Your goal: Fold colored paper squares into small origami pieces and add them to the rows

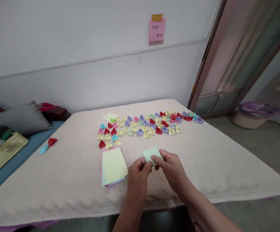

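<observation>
Both my hands pinch one pale green paper sheet (150, 153) just above the table's near edge. My left hand (138, 175) grips its lower left corner with thumb and fingers closed. My right hand (171, 167) holds the lower right edge the same way. To the left of my hands lies a stack of coloured paper squares (113, 166) with a pale yellow sheet on top. Beyond them, several small folded paper boats (145, 126) in red, yellow, purple, pink and blue are spread across the table.
The table wears a cream textured cloth (57, 180). A red and a blue folded piece (48, 144) lie apart at the left. A grey cushion (21, 117) and a blue bench sit further left. A pink note (156, 29) hangs on the wall; a glass door stands at right.
</observation>
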Tool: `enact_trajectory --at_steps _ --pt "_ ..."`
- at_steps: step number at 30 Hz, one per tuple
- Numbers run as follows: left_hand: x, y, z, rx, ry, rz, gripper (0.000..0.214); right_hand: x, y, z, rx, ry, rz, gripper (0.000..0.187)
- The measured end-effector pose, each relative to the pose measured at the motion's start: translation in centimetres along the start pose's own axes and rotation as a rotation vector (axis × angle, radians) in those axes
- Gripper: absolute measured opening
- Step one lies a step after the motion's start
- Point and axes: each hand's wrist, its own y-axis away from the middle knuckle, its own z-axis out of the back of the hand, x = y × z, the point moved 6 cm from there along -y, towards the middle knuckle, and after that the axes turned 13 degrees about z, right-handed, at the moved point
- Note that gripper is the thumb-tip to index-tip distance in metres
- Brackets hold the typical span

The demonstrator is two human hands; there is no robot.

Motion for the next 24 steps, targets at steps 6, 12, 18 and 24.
enact_trajectory --at_steps 6,12,18,24 --pt "-0.1 -0.4 0.8 0.029 0.186 0.031 0.018 0.3 -0.4 0.2 0.103 -0.144 0.035 0.032" --pt "-0.2 0.2 0.5 0.448 0.511 0.351 0.012 0.5 -1.0 1.6 0.103 -0.296 0.056 0.024" --pt "0.4 1.2 -0.8 0.591 0.544 0.503 0.016 1.3 -0.5 0.3 0.27 -0.255 0.114 0.006" --pt "-0.6 -0.8 2.2 0.13 0.382 0.164 0.03 0.7 -1.0 0.9 0.191 -0.168 0.067 0.012"
